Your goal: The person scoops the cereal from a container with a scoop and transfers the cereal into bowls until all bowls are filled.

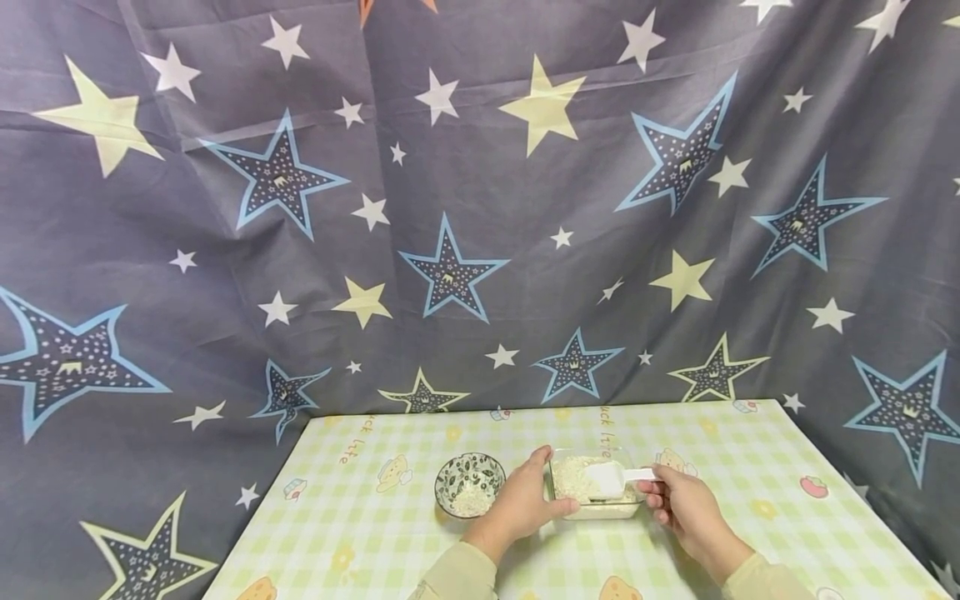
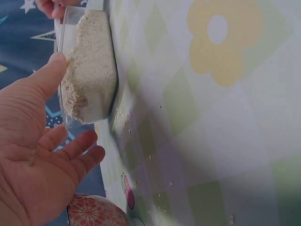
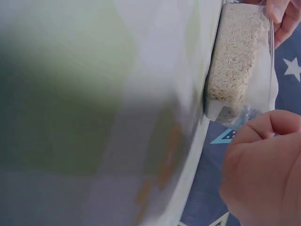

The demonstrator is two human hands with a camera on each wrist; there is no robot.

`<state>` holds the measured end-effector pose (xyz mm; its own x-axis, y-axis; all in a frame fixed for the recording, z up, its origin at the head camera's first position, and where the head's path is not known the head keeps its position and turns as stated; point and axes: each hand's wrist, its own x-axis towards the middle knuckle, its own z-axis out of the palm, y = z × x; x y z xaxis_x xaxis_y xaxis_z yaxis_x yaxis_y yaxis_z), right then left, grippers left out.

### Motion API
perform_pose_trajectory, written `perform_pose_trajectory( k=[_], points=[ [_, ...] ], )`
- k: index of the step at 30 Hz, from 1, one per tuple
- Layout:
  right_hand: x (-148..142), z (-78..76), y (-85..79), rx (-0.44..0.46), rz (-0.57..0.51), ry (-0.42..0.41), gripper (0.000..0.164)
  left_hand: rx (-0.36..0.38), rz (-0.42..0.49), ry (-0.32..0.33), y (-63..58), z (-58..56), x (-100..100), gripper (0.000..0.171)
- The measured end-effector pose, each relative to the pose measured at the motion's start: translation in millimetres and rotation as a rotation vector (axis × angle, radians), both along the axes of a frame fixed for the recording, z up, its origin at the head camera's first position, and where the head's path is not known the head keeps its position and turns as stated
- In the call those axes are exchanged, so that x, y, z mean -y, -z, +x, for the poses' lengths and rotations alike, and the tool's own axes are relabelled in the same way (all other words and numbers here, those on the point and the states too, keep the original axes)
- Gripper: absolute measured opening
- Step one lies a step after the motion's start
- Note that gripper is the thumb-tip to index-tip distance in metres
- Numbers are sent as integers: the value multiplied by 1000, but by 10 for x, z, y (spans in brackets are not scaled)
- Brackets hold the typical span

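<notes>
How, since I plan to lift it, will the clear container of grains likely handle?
The clear container is probably weighty for its size, being largely filled with grains. Smooth-sided, it may be slippery. Sitting broad and low, it seems unlikely to tip.

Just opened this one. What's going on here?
A person's left hand holds the left end of a clear container of pale grains. Their right hand pinches the handle of a white scoop, whose head is at the container, by the grains. To the left, a patterned bowl stands apart from the container, with some similar grains inside.
</notes>
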<state>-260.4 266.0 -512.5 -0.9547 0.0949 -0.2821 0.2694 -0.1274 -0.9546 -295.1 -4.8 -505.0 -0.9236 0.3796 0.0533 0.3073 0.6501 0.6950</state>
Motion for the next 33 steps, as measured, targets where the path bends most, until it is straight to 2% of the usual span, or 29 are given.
perform_pose_trajectory(
  k=[6,10,14,21,27,33],
  points=[
    [-136,-21,42,32,-252,53,28,0,-1,2,-3,10,3,102],
    [-215,-36,28,36,-343,64,25,-2,3,1,-4,9,4,101],
    [-256,-45,6,40,-409,51,23,1,4,-2,-7,9,4,101],
    [-254,-31,-72,25,-610,5,21,-2,-4,-4,5,3,-6,101],
    [-225,-24,-93,2,-636,5,14,3,-6,-13,17,1,-17,102],
    [-231,-28,-125,0,-612,13,18,-19,-41,-2,6,19,-14,103]
  ],
)
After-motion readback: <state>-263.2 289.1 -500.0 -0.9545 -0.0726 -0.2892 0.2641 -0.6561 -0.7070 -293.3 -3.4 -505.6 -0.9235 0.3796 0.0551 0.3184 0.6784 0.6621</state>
